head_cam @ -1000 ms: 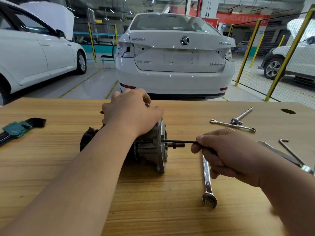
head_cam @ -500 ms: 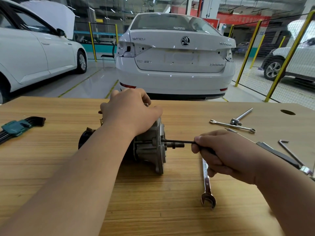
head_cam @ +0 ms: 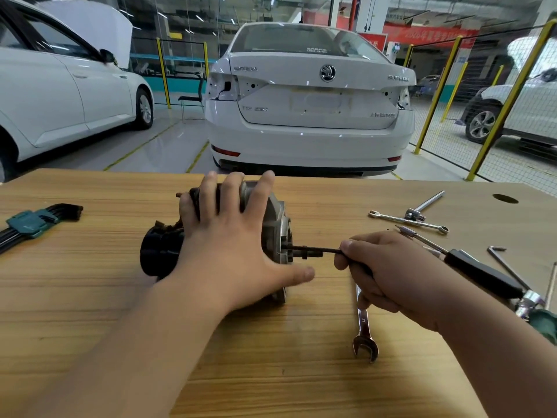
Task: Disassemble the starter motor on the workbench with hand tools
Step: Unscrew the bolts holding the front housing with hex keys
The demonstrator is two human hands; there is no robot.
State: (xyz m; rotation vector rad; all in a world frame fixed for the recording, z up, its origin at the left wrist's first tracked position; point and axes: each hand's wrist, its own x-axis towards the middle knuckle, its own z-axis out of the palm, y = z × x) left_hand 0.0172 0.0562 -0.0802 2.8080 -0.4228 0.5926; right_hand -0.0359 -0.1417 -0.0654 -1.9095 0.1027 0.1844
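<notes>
Two bare hands were recorded at one starter motor (head_cam: 275, 218) on the wooden workbench (head_cam: 90, 297).

Writing: the combination wrench (head_cam: 363, 324), lying just right of the motor and partly under the right hand, was stamped "12". The white car (head_cam: 301, 122) behind the bench read "SKODA" on the left of its boot lid and "SUPERB" on the right. Its smaller badges were too blurred to read.

Left hand (head_cam: 232, 236): laid flat over the top of the motor, fingers spread and nearly straight, thumb reaching toward the grey flange.

Right hand (head_cam: 382, 267): curled, pinching a thin dark rod (head_cam: 325, 251), possibly a hex key, whose far tip met the motor's right end face.

Motor: centre of the bench, long axis running left to right, black end to the left, grey flanged end to the right.
</notes>
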